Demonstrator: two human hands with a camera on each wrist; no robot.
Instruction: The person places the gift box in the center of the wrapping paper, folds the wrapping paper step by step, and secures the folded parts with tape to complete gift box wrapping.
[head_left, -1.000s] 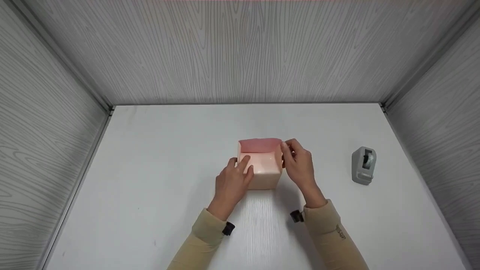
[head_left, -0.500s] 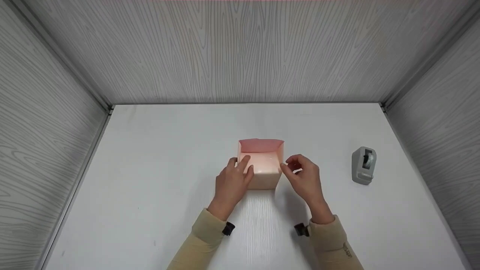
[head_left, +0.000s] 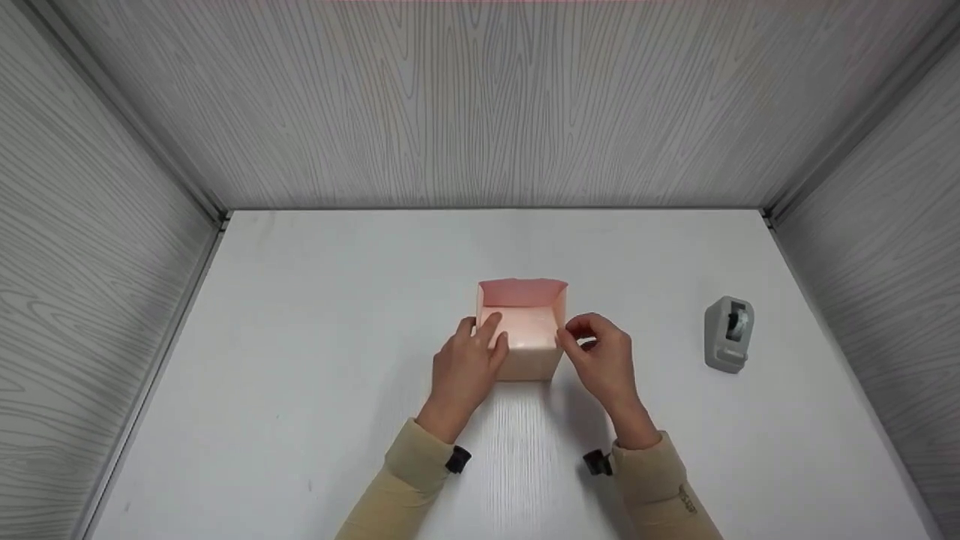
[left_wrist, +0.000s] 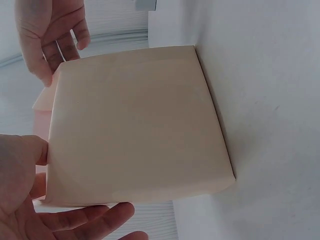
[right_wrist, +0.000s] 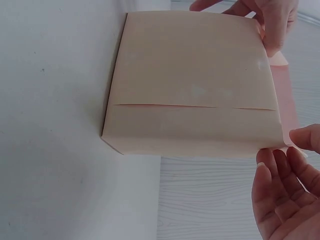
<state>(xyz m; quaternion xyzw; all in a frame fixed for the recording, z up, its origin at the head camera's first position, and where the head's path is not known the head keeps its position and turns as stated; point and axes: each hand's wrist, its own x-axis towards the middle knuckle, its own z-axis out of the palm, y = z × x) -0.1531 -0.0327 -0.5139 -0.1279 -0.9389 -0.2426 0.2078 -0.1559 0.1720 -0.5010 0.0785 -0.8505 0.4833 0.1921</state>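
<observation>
A pale pink paper box (head_left: pixel 529 365) stands on the white table with its top open and a darker pink flap (head_left: pixel 523 292) raised at the back. My left hand (head_left: pixel 461 371) grips its left side, some fingers over the rim and others along the outer wall. At the near right corner of the rim, my right hand (head_left: pixel 606 364) pinches the edge between thumb and fingers. The left wrist view shows the front wall (left_wrist: pixel 135 125) whole. In the right wrist view a thin slit line crosses the front wall (right_wrist: pixel 195 65) near its right side.
A grey tape dispenser (head_left: pixel 727 335) with a roll in it stands on the table (head_left: pixel 300 315) to the right of the box. Wood-grain panels (head_left: pixel 480 105) enclose the table at the back and both sides.
My right hand has slid from the back right corner of the box toward me, to the near right corner. My left hand and the box stay in place.
</observation>
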